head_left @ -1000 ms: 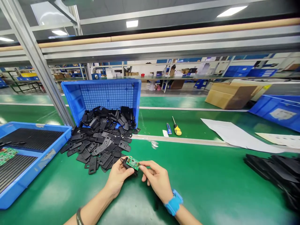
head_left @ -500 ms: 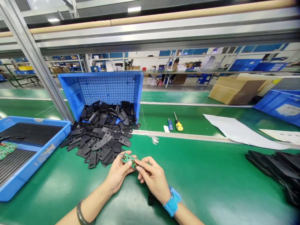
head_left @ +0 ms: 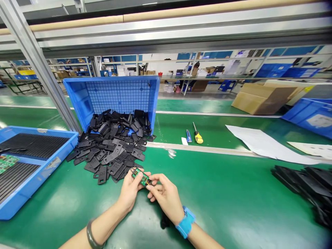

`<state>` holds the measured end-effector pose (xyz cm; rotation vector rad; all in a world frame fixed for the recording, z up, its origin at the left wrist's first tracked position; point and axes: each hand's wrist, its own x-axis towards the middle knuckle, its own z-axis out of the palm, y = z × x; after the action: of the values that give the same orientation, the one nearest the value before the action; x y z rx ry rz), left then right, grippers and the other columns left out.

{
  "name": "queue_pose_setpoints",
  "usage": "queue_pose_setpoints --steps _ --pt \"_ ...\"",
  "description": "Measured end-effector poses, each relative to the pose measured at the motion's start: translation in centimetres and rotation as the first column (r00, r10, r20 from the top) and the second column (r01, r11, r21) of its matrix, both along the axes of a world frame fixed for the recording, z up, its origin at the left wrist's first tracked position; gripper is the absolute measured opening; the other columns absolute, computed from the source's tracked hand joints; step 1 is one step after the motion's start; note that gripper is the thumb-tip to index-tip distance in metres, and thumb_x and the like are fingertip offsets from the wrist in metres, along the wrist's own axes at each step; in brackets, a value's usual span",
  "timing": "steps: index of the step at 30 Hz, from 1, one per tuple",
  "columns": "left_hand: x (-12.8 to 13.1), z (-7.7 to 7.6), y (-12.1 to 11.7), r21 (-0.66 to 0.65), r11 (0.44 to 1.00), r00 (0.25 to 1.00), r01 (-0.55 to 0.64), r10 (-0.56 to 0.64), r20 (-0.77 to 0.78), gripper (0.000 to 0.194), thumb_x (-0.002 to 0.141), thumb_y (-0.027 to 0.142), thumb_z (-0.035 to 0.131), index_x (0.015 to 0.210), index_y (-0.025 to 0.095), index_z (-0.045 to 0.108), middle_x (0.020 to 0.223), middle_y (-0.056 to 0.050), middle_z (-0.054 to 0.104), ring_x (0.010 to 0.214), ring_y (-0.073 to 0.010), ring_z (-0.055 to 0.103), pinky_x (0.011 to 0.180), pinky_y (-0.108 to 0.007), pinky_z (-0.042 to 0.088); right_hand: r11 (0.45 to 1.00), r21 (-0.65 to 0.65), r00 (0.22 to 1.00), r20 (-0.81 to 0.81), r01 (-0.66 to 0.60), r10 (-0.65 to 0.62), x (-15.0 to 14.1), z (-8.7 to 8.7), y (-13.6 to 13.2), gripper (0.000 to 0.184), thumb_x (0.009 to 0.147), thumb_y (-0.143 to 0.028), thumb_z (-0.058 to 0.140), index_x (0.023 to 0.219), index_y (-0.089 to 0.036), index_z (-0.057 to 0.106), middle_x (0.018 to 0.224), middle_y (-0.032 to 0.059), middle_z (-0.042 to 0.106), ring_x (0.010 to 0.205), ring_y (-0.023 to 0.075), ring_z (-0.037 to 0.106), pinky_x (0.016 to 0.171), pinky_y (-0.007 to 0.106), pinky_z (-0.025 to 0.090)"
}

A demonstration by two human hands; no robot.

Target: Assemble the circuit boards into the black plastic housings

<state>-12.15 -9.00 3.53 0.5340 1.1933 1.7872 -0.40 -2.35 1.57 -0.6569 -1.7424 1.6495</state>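
My left hand and my right hand meet over the green table, both pinching a small green circuit board. The left thumb and fingers grip its left end. My right fingertips press on its right end, where thin coloured wires show. A blue wrist strap sits on my right wrist, a dark band on my left. Just behind my hands lies a heap of black plastic parts spilling from a tipped blue crate.
A blue tray with black inserts and a green board stands at the left. A yellow-handled screwdriver and a blue cutter lie beyond the table seam. White paper sheets and stacked black trays are at the right.
Both hands drifted slightly left and closer together. The board has turned in my fingers, and my right fingertips now sit on its wired end.
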Motion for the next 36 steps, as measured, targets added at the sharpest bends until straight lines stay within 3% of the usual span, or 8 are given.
queue_pose_setpoints --steps 3,8,13,18,21,25,30,36 --pt "0.0 0.2 -0.2 -0.006 0.999 0.995 -0.043 0.042 -0.086 0.029 0.082 0.036 0.065 0.098 0.016 0.053 0.093 -0.01 0.07 0.091 -0.0233 0.066 0.08 -0.035 0.051 0.997 -0.073 0.995 0.092 -0.033 0.04 -0.1 -0.3 0.2 0.035 0.076 -0.048 0.067 0.085 -0.02 0.048 0.068 -0.0044 0.052 0.046 0.0128 0.061 0.037 0.02 0.047" --pt "-0.2 0.5 -0.5 0.018 0.999 0.986 -0.031 0.034 -0.163 0.03 0.082 0.037 0.064 0.099 0.018 0.049 0.09 -0.009 0.07 0.085 -0.0225 0.067 0.081 -0.037 0.052 0.981 0.032 0.954 0.238 -0.193 0.18 0.2 -0.4 0.6 0.041 0.084 -0.05 0.054 0.061 -0.017 0.052 0.05 -0.0012 0.055 0.045 0.0118 0.057 0.045 0.019 0.04" --pt "-0.2 0.6 -0.5 0.024 1.0 0.973 -0.011 0.017 -0.231 0.029 0.084 0.036 0.06 0.102 0.018 0.045 0.089 -0.009 0.069 0.083 -0.0218 0.067 0.079 -0.037 0.052 0.981 0.048 0.965 0.195 -0.187 0.175 0.2 -0.4 0.5 0.042 0.085 -0.047 0.054 0.059 -0.015 0.062 0.053 0.001 0.059 0.046 0.0102 0.05 0.048 0.02 0.037" --pt "-0.1 0.6 -0.5 0.027 1.0 0.963 0.0 0.007 -0.27 0.027 0.086 0.036 0.059 0.101 0.019 0.045 0.092 -0.009 0.069 0.085 -0.0224 0.067 0.081 -0.038 0.052 0.984 0.149 0.976 0.207 -0.095 0.063 0.1 -0.3 0.2 0.043 0.083 -0.044 0.058 0.051 -0.015 0.063 0.047 -0.0005 0.055 0.043 0.0089 0.046 0.046 0.02 0.034" --pt "-0.2 0.5 -0.6 0.033 0.999 0.968 -0.001 0.009 -0.249 0.027 0.086 0.036 0.059 0.102 0.019 0.045 0.094 -0.01 0.07 0.089 -0.0236 0.067 0.08 -0.037 0.052 0.994 0.053 0.974 0.214 -0.093 0.08 0.1 -0.3 0.2 0.042 0.082 -0.048 0.058 0.057 -0.015 0.066 0.048 0.0003 0.058 0.04 0.0089 0.047 0.045 0.02 0.036" --pt "-0.4 0.4 -0.7 0.014 0.998 0.988 0.055 -0.052 -0.148 0.029 0.086 0.037 0.058 0.104 0.02 0.044 0.096 -0.01 0.07 0.09 -0.0246 0.067 0.076 -0.036 0.053 0.974 -0.133 0.96 0.191 -0.182 0.205 0.1 -0.4 0.5 0.046 0.079 -0.055 0.058 0.065 -0.013 0.069 0.044 -0.0013 0.055 0.037 0.0079 0.044 0.042 0.019 0.034" --pt "-0.4 0.6 -0.8 0.008 0.995 0.991 0.1 -0.099 -0.085 0.033 0.083 0.038 0.064 0.103 0.02 0.046 0.094 -0.01 0.07 0.087 -0.0244 0.068 0.076 -0.036 0.052 0.944 -0.162 0.933 0.176 -0.287 0.313 0.3 0.0 0.9 0.051 0.08 -0.059 0.054 0.066 -0.013 0.071 0.039 -0.0044 0.047 0.034 0.0056 0.036 0.04 0.018 0.03" --pt "0.5 0.6 -0.9 0.05 0.999 0.984 -0.019 0.028 -0.176 0.029 0.085 0.037 0.06 0.102 0.02 0.045 0.094 -0.009 0.07 0.089 -0.0241 0.067 0.074 -0.034 0.052 0.985 -0.128 0.953 0.266 -0.114 0.145 0.1 0.4 0.4 0.048 0.075 -0.058 0.059 0.064 -0.013 0.069 0.04 -0.0029 0.049 0.034 0.0069 0.04 0.038 0.018 0.031"
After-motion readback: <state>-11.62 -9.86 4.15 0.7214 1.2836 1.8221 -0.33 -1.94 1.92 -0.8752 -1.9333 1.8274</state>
